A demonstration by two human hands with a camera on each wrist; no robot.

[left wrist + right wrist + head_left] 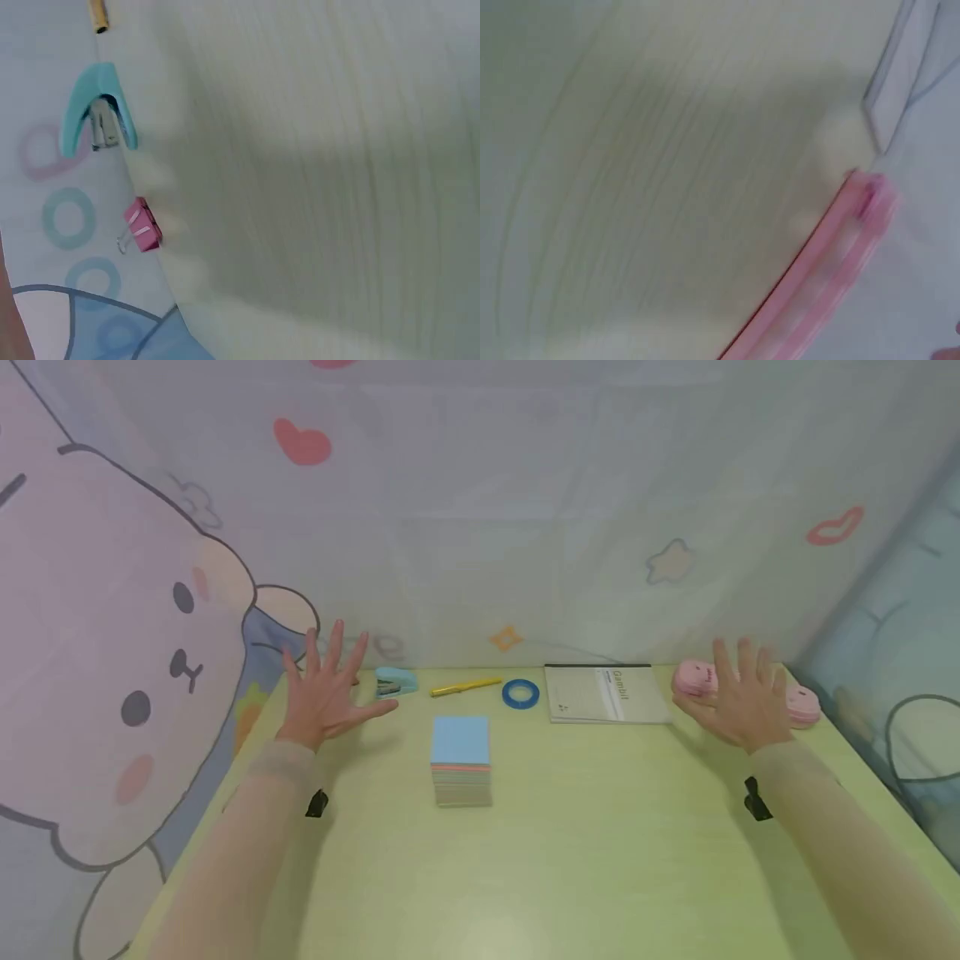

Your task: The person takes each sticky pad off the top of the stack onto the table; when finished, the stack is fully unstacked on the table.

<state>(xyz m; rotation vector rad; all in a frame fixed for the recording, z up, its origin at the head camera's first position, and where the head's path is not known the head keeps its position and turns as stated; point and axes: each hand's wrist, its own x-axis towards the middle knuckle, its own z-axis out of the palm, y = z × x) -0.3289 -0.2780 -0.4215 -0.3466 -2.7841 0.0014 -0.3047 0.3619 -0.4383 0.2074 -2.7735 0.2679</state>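
Note:
My left hand [324, 693] hovers over the table's back left with its fingers spread, holding nothing. Nearest to it are a light blue stapler [395, 682] and a pink binder clip [143, 225], which the hand mostly hides in the head view. On the other side, my right hand [742, 700] is also spread and holds nothing. It partly covers a pink zippered case [802, 705] at the back right. Between the hands stands a stack of coloured paper squares [461, 742], blue on top.
Along the back edge lie a yellow pen [466, 687], a roll of blue tape [521, 694] and a notebook [607, 694] with a dark spine. A printed curtain [525, 527] hangs right behind the pale table [562, 860].

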